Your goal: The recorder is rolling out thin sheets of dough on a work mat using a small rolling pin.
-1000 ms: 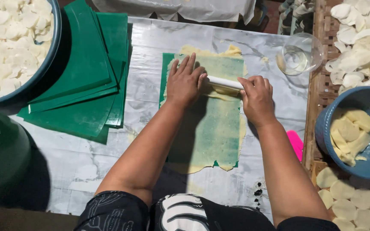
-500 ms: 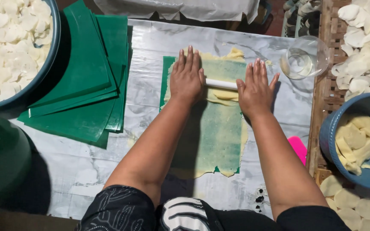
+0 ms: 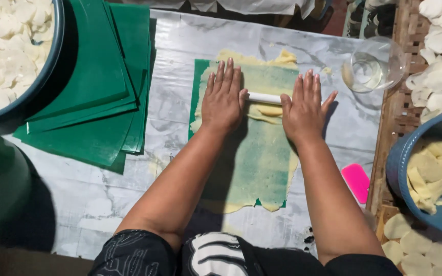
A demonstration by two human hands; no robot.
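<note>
We press our left hand (image 3: 223,100) and right hand (image 3: 303,108) flat, fingers stretched out and a little spread, onto the two ends of a thin white rolling pin (image 3: 265,97); neither hand is closed round it, the palms simply bear down on it. The pin lies crosswise near the far end of a sheet of pale yellow dough (image 3: 262,153), which is spread over a green plastic sheet (image 3: 198,71) on the bench (image 3: 180,46), itself covered in silvery wrapping. As we judge it, the rolling is well along: the dough toward us is so thin that the green shows through it, and its edges spill past the sheet at the near and far ends, while a thicker fold sits just under the pin and looks as yet unflattened. To our left lies a stack of more green sheets (image 3: 93,92), and beyond it a large tub of white slices (image 3: 6,51). To our right, a pink scraper (image 3: 356,182) rests on the bench near a woven tray (image 3: 392,128), a clear glass (image 3: 372,69) stands farther off, and a blue bowl of yellowish pieces (image 3: 431,176) sits on the tray.
</note>
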